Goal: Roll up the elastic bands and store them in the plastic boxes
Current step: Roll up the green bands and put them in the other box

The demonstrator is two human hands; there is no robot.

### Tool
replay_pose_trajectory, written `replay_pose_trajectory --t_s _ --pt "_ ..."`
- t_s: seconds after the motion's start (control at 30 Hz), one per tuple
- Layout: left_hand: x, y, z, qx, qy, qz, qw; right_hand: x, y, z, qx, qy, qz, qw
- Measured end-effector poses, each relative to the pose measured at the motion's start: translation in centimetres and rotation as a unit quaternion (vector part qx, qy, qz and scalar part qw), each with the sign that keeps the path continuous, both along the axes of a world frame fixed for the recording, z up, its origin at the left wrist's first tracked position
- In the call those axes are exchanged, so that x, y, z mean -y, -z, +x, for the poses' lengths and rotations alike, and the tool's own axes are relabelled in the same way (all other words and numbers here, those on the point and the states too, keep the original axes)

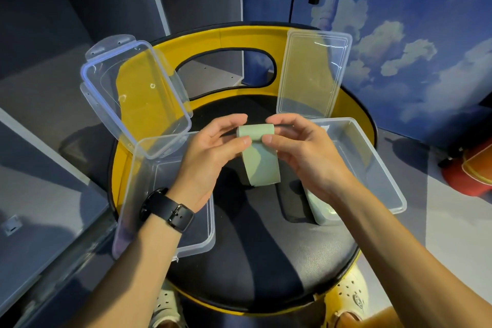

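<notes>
Both the left hand [213, 152] and right hand [300, 149] pinch the started roll of the pale green elastic band [259, 157], which looks light, floppy and springy, so probably best held at the roll's edges.

Between your left hand [213, 152] and right hand [300, 152] sits the elastic band [259, 157], above the seat [253, 247], with one plastic box [165, 194] left and another box [372, 168] right, lids [133, 93] behind.

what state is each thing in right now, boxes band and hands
left plastic box: lid open, looks empty
right plastic box: lid open, something pale green inside
green elastic band: partly rolled, tail hanging
left hand: pinches the roll
right hand: pinches the roll
</notes>
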State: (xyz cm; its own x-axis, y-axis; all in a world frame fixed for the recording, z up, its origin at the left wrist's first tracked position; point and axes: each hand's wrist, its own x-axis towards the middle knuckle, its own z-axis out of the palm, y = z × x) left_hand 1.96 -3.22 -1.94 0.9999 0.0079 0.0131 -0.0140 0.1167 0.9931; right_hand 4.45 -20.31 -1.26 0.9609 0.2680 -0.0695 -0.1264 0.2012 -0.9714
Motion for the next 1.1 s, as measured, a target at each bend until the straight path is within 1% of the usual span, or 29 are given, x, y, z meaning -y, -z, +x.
replay_pose_trajectory --t_s 0.13,0.3,0.5,0.7,0.83,1.1 --pt "0.2 -0.1 -0.4 -0.013 -0.010 -0.011 1.000 -0.1 0.1 -0.6 0.017 0.008 0.015 1.000" --pt "0.0 -0.2 -0.8 -0.009 -0.015 0.008 1.000 -0.1 0.1 -1.0 0.028 -0.002 0.020 0.999" --pt "-0.2 -0.2 -1.1 -0.006 -0.008 0.006 1.000 -0.2 0.1 -1.2 0.022 -0.013 0.033 0.999" --pt "-0.4 0.0 -1.5 -0.010 -0.017 0.031 0.999 -0.2 0.1 -1.2 0.027 -0.022 0.029 0.999" --pt "-0.5 0.1 -1.5 -0.011 -0.016 0.030 0.999 -0.3 0.2 -1.2 0.028 -0.024 0.028 0.999" --pt "-0.6 0.4 -1.5 -0.008 -0.014 0.031 0.999 0.1 0.4 -1.1 -0.033 -0.004 0.021 0.999"
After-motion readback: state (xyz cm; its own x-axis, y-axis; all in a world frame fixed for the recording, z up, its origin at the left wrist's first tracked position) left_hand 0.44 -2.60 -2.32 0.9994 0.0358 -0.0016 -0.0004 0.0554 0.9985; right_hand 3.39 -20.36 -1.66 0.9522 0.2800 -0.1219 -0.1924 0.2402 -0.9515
